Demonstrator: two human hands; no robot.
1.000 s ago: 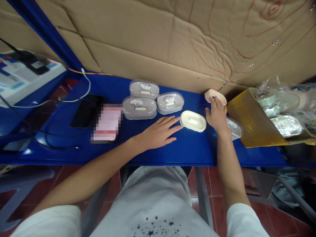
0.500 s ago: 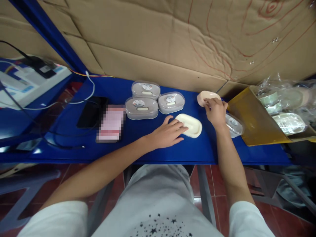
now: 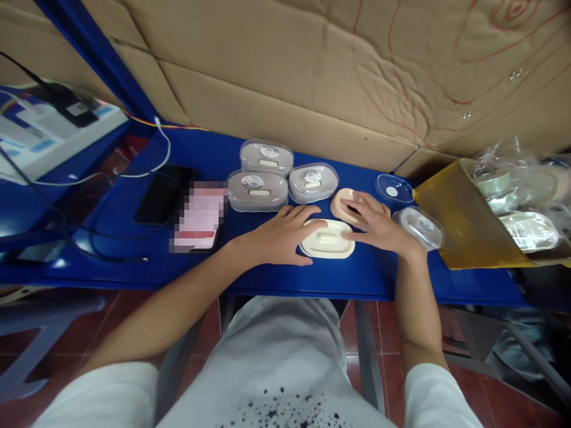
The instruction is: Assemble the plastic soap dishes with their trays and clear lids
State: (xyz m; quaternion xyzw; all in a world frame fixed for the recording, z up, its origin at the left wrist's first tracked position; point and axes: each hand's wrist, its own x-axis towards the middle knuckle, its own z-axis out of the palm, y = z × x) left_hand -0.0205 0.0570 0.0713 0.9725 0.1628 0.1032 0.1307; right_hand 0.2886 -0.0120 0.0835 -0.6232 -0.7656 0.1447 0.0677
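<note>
A cream oval dish with a raised bar in its middle lies on the blue table. My left hand is at its left end, fingers apart, index finger over the rim. Just behind the cream dish sits a peach oval dish. My right hand reaches over it with fingers spread, fingertips at its inside and the thumb stretched down by the cream dish's right end. The hand covers the right part of the peach dish. A clear plastic lid with a white round sticker lies behind my right hand.
Three lidded soap-dish-like boxes with labels stand left of centre. Another lidded box is at the right, beside a cardboard carton of plastic-wrapped dishes. A phone, a dark phone-like slab, cables and a power strip lie left.
My right hand has brought the peach dish leftward and nearer, uncovering the clear lid. The cream dish has turned and shifted left and nearer; my left hand has moved back to its left end.
</note>
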